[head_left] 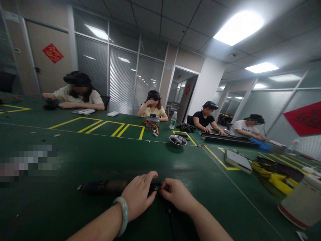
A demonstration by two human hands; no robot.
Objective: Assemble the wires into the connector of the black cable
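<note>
The dark strip (105, 186) is pinned to the tabletop (100, 160) by the left hand (139, 195), grip closed over it for steadiness; the grip of the right hand (175, 195) is pinched on the end fitting (155, 188).

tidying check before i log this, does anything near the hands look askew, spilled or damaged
Nothing stands out. The left hand and right hand meet on a dark strip lying flat on the table; the bowl stands upright, nothing spilled. Only a few small loose bits lie scattered far left.
</note>
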